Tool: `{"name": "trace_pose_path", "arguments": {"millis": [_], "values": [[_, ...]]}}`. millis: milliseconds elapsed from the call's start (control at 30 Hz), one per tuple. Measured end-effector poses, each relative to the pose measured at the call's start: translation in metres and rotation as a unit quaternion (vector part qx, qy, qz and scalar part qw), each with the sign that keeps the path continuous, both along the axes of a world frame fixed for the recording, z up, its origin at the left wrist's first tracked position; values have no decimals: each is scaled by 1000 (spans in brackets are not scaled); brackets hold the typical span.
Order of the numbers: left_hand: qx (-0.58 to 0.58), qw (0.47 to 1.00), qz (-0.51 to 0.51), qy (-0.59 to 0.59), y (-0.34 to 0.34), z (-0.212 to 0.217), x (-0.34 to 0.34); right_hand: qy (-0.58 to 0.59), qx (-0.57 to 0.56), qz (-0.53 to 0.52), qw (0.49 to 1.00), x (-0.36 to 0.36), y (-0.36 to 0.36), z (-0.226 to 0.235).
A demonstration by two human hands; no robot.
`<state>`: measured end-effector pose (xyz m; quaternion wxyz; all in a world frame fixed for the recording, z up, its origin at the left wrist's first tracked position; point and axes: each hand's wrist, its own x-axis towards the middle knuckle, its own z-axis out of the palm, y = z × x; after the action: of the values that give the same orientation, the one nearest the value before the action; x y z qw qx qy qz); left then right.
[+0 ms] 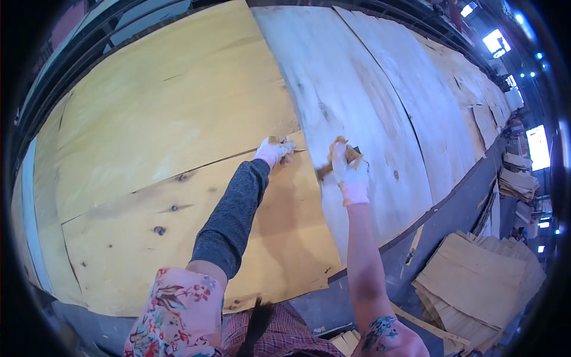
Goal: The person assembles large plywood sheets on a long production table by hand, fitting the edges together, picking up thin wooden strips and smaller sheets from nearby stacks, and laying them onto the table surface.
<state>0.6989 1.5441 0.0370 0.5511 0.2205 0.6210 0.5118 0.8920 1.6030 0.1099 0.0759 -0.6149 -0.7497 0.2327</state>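
Note:
My left hand (275,152), in a stained white glove, is closed with its fingers pinched at the end of a small strip of yellow wood veneer (300,141). That strip lies along the seam between two yellow veneer sheets. My right hand (350,169), gloved too, is closed around a brown hand tool (353,154); a dark brown end (325,171) sticks out on its left. The tool's exact kind is hidden by the fingers. Under my left hand are the upper yellow veneer sheet (172,95) and the knotty lower sheet (143,244). A pale whitish sheet (333,77) lies beneath my right hand.
More pale veneer (410,89) runs off to the right, with a dark gap between sheets. A fanned stack of veneer pieces (470,279) sits low at the right. Further stacks (516,181) stand behind it. Dark rails (89,59) border the far left side.

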Motion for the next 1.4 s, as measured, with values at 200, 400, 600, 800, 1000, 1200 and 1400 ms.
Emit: {"name": "trace_pose_path", "arguments": {"millis": [200,400,600,800,1000,1200,1400], "values": [[-91,995,-15,31,14,-29,-8,30,-3,86,996,-65,28,-44],[-5,806,21,592,-76,23,21,182,34,151,971,-106,29,-70],[-161,764,-124,613,-212,-5,94,548,-78,-104,826,-13,30,-40],[-145,734,-104,655,-186,-33,94,624,-126,-178,751,191,13,-38],[-158,618,-17,770,-196,-134,-24,587,-237,-343,694,342,-41,-2],[26,668,-95,737,-92,-90,143,606,-220,-481,594,590,-117,-72],[-103,503,-102,852,-52,-122,337,644,-268,-511,502,749,-126,-114]]}}
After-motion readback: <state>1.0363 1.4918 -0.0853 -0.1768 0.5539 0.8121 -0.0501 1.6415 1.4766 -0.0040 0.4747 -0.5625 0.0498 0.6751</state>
